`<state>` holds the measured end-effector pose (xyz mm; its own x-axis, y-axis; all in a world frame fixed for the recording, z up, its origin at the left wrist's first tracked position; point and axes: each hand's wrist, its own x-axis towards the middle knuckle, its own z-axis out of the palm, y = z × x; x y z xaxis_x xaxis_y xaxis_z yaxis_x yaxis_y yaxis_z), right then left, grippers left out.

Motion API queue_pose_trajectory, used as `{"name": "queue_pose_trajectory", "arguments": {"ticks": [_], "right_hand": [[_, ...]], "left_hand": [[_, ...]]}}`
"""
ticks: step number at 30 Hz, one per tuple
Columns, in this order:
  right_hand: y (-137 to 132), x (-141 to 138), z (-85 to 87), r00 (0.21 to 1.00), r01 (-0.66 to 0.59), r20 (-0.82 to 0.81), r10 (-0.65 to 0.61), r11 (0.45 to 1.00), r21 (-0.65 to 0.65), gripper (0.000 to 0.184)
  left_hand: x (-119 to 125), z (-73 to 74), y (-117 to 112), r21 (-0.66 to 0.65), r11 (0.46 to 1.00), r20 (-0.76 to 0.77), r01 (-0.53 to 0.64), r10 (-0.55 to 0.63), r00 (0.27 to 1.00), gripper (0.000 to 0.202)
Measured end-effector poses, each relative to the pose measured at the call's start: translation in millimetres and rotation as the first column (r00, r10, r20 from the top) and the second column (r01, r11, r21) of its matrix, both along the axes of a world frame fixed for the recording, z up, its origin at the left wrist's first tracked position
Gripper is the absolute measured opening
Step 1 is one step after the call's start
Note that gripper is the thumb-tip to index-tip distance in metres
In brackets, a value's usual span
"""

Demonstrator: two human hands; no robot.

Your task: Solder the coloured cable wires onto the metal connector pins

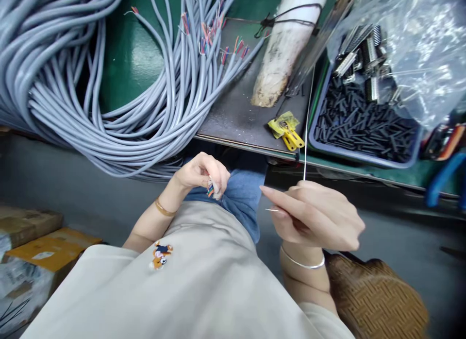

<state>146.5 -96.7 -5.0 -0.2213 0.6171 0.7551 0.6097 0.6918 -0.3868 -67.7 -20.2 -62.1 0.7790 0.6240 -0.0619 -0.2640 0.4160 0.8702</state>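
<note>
My left hand [202, 174] is closed over my lap, pinching the stripped end of a grey cable whose coloured wire tips [210, 189] stick out below the fingers. My right hand [316, 213] is closed too, pinching a thin silvery wire [306, 130] that runs straight up to the bench; a short tip pokes out to the left by the forefinger. The two hands are apart, a hand's width between them, just below the bench edge.
A big coil of grey cables [73, 81] with stripped coloured ends lies on the green bench. A blue tray [364, 157] of black sleeve pieces and metal connectors sits right, beside a yellow tool [287, 130] and a white wrapped cylinder [287, 42]. Cardboard boxes [40, 251] stand lower left.
</note>
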Motion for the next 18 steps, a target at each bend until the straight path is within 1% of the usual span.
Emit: {"name": "queue_pose_trajectory", "arguments": {"ticks": [1, 3, 6, 9, 11, 13, 14, 16, 17, 18], "right_hand": [[0, 0, 0.0, 1.000, 0.005, 0.006, -0.005, 1.000, -0.005, 0.022], [0, -1, 0.8, 1.000, 0.012, 0.018, -0.012, 1.000, -0.008, 0.021], [-1, -2, 1.9, 0.999, -0.003, 0.038, 0.003, 1.000, 0.004, 0.023], [0, -3, 1.2, 0.999, -0.010, 0.041, 0.010, 1.000, 0.007, 0.025], [2, -4, 0.2, 0.999, -0.018, 0.051, 0.019, 1.000, -0.004, 0.027], [2, -6, 0.3, 0.998, -0.025, 0.063, 0.025, 1.000, -0.006, 0.029], [2, -6, 1.4, 0.998, -0.012, 0.062, 0.012, 1.000, 0.005, 0.030], [0, -5, 7.3, 0.999, 0.030, 0.012, -0.031, 0.999, 0.018, 0.033], [-3, -3, 12.4, 0.997, 0.071, -0.036, -0.072, 0.997, -0.037, 0.033], [-6, 0, 19.0, 0.989, 0.112, -0.078, -0.123, 0.985, -0.135, 0.033]], "left_hand": [[0, -1.0, 0, -0.002, 1.000, -0.010, 0.015, -0.015, 1.000, 0.064], [0, -2.9, 0, 0.018, 0.999, 0.015, 0.042, -0.043, 0.999, 0.063], [0, -5.5, -1, 0.053, 0.998, 0.089, 0.031, -0.036, 0.995, 0.060], [-2, -6.9, -1, 0.051, 0.998, 0.090, 0.037, -0.042, 0.995, 0.060], [-2, -5.5, -1, 0.039, 0.998, 0.087, 0.055, -0.058, 0.995, 0.060], [-1, -0.8, -2, 0.021, 0.999, 0.090, 0.044, -0.046, 0.995, 0.055], [0, 3.0, -3, 0.007, 1.000, 0.085, 0.015, -0.016, 0.996, 0.051], [6, 13.7, -5, -0.044, 0.993, 0.039, -0.113, 0.115, 0.993, 0.040], [10, 20.4, -6, -0.074, 0.977, 0.002, -0.200, 0.200, 0.980, 0.037], [15, 28.1, -7, -0.091, 0.957, -0.049, -0.274, 0.270, 0.962, 0.034]]}}
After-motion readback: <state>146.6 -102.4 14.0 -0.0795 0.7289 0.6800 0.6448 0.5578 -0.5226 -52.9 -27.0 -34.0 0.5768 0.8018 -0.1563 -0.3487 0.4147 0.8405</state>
